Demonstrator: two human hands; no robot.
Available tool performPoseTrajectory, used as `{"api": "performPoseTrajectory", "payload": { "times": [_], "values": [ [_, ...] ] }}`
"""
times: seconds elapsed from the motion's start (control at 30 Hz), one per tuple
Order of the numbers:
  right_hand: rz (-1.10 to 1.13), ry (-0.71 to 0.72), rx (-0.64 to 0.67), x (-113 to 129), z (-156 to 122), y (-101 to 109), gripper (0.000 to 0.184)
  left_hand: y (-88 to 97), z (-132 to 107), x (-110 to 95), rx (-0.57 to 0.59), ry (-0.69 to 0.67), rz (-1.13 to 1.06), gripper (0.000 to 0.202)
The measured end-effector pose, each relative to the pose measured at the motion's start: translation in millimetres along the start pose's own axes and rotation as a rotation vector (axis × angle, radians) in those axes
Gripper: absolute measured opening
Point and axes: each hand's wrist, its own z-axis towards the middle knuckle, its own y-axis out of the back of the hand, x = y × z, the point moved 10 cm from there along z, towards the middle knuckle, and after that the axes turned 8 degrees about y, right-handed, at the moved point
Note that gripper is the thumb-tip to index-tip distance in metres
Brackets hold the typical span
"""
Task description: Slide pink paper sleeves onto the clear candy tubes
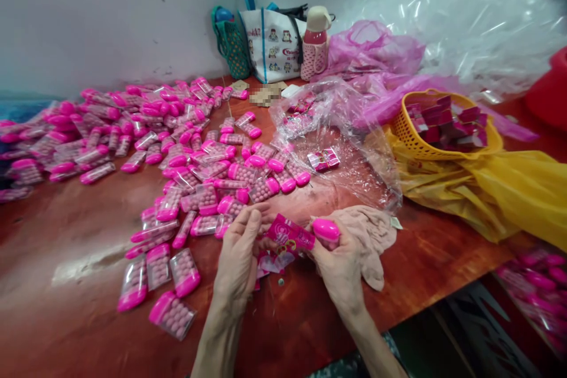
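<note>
My right hand [339, 263] is closed around a small candy container with a bright pink cap [326, 229]. A printed pink label [290, 234] stretches leftward from that hand's fingertips. My left hand [239, 248] is beside the label's left end, its thumb raised and its fingers stretched out; whether a fingertip touches the label cannot be made out. Small pink and whitish paper pieces [275, 263] lie beneath the label. To the left, several clear containers of pink balls with pink caps [185, 271] rest on the reddish-brown table [88, 307].
A large heap of similar containers [146, 112] spreads across the back left. Beyond my right hand lie a beige cloth [365, 236], clear plastic [376, 171] and a label bundle [323, 159]. A yellow basket [411, 136] holds dark pink pieces. A bag [274, 50] and bottle [315, 41] stand behind.
</note>
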Motion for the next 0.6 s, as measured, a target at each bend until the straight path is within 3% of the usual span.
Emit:
{"api": "performPoseTrajectory", "payload": {
  "times": [0.3, 0.6],
  "values": [
    [0.177, -0.065, 0.142, 7.6, -2.1, -22.0, 0.011, 9.5, -0.8, 4.4, 0.132, 0.110, 0.254, 0.017],
    [0.391, -0.217, 0.338, 0.6, -9.6, -41.7, 0.016, 16.1, -0.9, 11.4, 0.187, 0.186, 0.246, 0.013]
  ]
}}
